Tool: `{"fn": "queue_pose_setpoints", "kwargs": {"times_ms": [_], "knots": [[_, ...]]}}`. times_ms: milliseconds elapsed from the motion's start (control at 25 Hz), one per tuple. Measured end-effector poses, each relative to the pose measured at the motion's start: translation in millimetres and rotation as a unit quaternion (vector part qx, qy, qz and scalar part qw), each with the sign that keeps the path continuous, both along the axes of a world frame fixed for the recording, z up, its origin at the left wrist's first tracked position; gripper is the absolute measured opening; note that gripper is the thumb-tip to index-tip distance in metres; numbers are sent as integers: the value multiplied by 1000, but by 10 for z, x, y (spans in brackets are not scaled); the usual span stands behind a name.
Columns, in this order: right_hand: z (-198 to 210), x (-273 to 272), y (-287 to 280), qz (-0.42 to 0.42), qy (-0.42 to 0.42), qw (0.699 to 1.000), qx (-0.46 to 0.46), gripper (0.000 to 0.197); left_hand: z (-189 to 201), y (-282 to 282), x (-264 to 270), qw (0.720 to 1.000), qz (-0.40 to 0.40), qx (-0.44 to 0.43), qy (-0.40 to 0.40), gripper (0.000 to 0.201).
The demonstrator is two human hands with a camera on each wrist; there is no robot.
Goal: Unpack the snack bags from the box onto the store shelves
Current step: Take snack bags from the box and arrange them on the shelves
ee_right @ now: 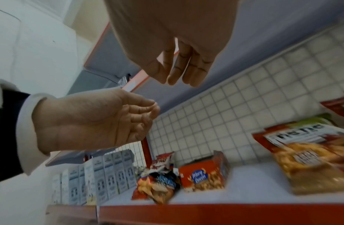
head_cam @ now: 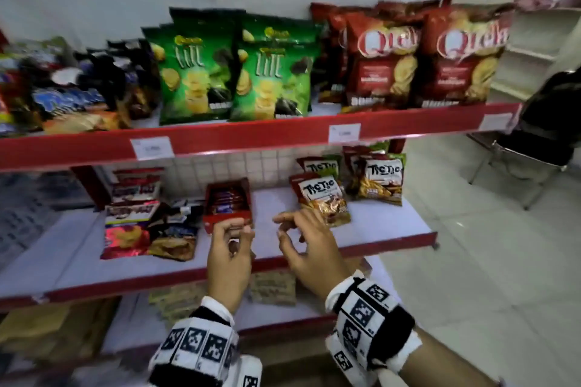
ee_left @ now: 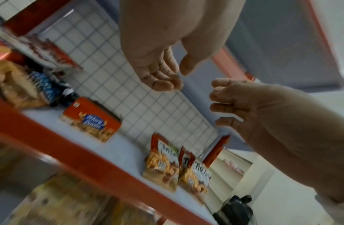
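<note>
Two hands hover over the middle shelf (head_cam: pixel 393 226), both empty. Left hand (head_cam: pixel 229 256) sits just in front of the red carton (head_cam: pixel 227 203) of small packets; fingers loosely curled, thumb near fingertips, nothing pinched. Right hand (head_cam: pixel 309 248) is beside it, fingers relaxed and slightly spread, close to the nearest Tic Tic bag (head_cam: pixel 323 199) but not clearly touching it. Both wrist views confirm bare palms.

Snack bags already stocked: three Tic Tic bags at the right of this shelf, mixed bags (head_cam: pixel 151 229) lying flat at the left, green bags (head_cam: pixel 195 72) and red bags (head_cam: pixel 383 63) upright on the top shelf. The supply box is not clearly in view; brown shapes (head_cam: pixel 56 327) low at the left may be cardboard, cannot tell.

Judgement: between placements, or tidying the row. To do this well, stand the front Tic Tic bag upright, label outward, square to the shelf edge, and fill the bare stretch between carton and bags. Handle bags by the top seam; squeezing the middle would crush the contents.
</note>
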State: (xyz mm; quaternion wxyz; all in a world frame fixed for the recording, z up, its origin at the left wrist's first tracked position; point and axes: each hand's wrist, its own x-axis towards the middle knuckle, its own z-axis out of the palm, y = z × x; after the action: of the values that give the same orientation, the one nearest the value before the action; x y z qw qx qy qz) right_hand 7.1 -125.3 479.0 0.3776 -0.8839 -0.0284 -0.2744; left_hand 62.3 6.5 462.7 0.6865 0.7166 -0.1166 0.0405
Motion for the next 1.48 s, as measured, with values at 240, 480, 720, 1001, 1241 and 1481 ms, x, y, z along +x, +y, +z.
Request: {"fn": "queue_pose_setpoints", "kwargs": {"times_ms": [240,480,720,1001,1241,1481], "knots": [[-1001,-217,-393,-2,180,983,19,26,-1144,-262,-85,987,-63,119,90,12],[-2358,-256,-498,-36,285,955,69,28,-2404,-217,-71,958,-85,213,172,19],[-4026,-263,-394,-1,350,936,19,31,-3771,-59,-47,942,-77,244,216,21],[-6332,-242,-267,145,512,839,-114,30,-5517,27,-153,906,-113,221,344,28],[-8069,-131,-110,289,642,671,-232,41,-6370,136,126,895,-161,296,293,13],[-8899,-11,29,321,627,639,-310,58,-6554,140,239,902,-184,261,291,24]]}}
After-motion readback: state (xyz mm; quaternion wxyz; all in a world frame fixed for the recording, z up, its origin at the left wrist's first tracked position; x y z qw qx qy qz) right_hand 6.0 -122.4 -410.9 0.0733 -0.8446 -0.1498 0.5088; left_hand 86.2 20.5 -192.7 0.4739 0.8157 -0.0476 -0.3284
